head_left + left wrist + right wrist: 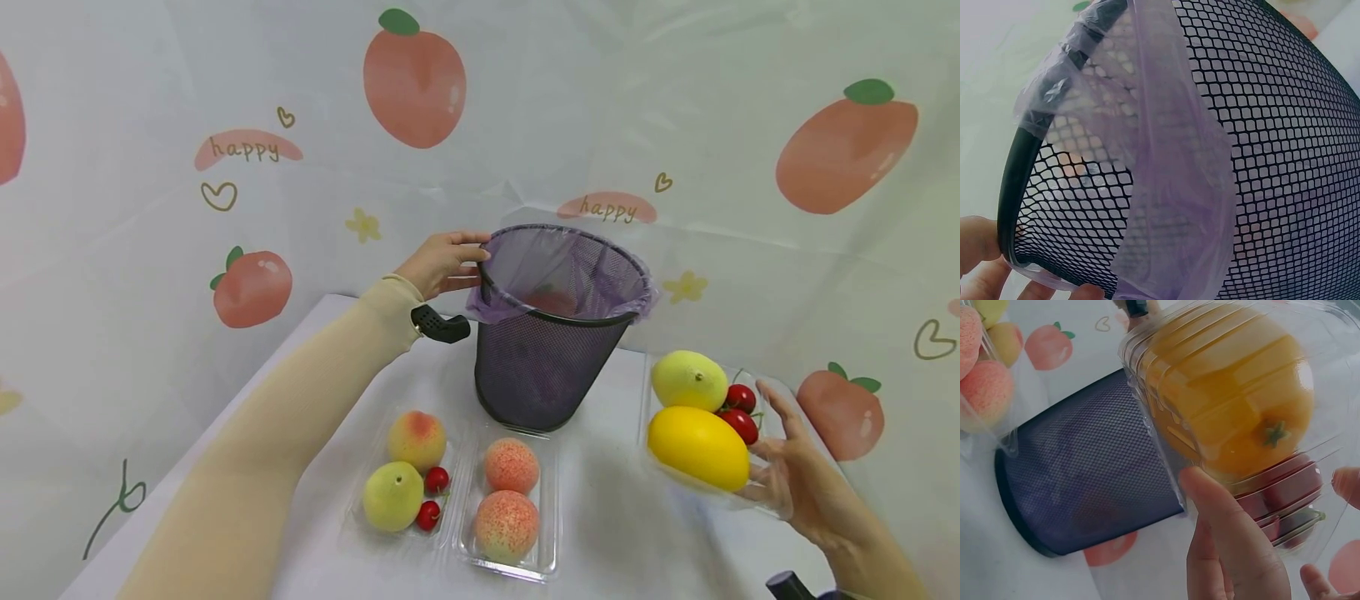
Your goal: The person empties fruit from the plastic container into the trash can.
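My left hand (pixel 450 262) grips the rim of a black mesh wastebasket (pixel 536 367), thumb and fingers on either side of it. A purple bag (pixel 600 287) lines the basket and folds over its rim; the basket appears to lean right. At the right, my right hand (pixel 806 475) holds a clear plastic tray (pixel 1159 450) from its side. In that tray lie a big yellow fruit (pixel 697 450), a pale yellow-green fruit (pixel 688 381) and red cherries (pixel 738 425). From below, the right wrist view shows the fruit through the tray.
Two more clear trays stand on the white table in front of the basket. One holds a peach (pixel 417 440), a yellow-green fruit (pixel 393 497) and cherries (pixel 428 516); the other holds two speckled peaches (pixel 507 525). A printed backdrop (pixel 525 108) hangs behind.
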Demonstrator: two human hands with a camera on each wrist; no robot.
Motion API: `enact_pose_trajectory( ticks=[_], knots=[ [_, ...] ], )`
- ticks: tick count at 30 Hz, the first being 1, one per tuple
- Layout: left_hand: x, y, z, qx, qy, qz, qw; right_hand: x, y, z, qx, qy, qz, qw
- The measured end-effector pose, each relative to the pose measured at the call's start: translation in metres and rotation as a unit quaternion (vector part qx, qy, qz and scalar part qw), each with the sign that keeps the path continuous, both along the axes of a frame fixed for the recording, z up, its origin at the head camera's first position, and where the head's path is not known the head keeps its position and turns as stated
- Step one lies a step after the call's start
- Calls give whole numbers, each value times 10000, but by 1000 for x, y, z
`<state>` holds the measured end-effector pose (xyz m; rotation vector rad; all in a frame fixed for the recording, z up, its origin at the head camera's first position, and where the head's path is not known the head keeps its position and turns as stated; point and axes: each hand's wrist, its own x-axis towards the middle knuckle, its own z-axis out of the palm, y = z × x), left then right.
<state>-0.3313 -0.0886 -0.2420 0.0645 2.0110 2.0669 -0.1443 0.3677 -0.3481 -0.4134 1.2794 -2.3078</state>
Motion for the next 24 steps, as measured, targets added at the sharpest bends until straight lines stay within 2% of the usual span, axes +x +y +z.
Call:
enact_pose_trajectory(
  ticks=[3, 6, 10, 13, 20, 24],
  knots=[
    [0, 0, 0, 24, -15, -2, 10000, -1, 3, 3, 135, 10, -127, 9998],
    [0, 0, 0, 39, -28, -2, 10000, -2, 6, 6, 515, 183, -283, 9981],
    [0, 0, 1, 37, -40, -3, 10000, -3, 10, 10, 1308, 565, -510, 9885],
    [0, 1, 1, 29, -39, -1, 10000, -3, 11, 13, 1541, 668, -571, 9841],
    [-1, 0, 0, 38, -61, 14, 10000, -5, 9, 24, 1134, 665, -542, 9898],
    [-1, 0, 0, 52, -72, 21, 10000, -6, 8, 30, 1324, 898, -671, 9848]
  ],
)
